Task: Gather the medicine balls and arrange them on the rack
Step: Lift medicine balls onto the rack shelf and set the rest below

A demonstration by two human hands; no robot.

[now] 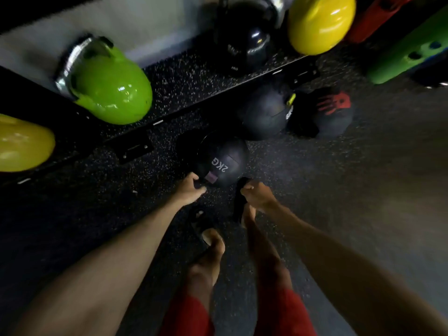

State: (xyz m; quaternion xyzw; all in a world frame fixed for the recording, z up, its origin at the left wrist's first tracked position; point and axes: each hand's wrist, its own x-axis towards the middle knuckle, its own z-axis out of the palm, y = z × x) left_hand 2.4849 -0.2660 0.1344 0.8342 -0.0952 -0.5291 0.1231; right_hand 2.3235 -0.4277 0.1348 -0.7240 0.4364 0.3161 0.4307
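2KG ball [221, 163] beside rack [184, 88] edge

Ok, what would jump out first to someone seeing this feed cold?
The glossy green kettlebell at upper left and the yellow kettlebell at top right, both on the speckled rack shelf, grab the eye first. Then the black 2KG ball on the floor at centre, with the left hand and right hand at its near side. Beyond it to the right lies a ball with a red handprint.

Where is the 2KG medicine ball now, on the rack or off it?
Off it: the 2KG ball lies on the speckled floor, just in front of the rack.
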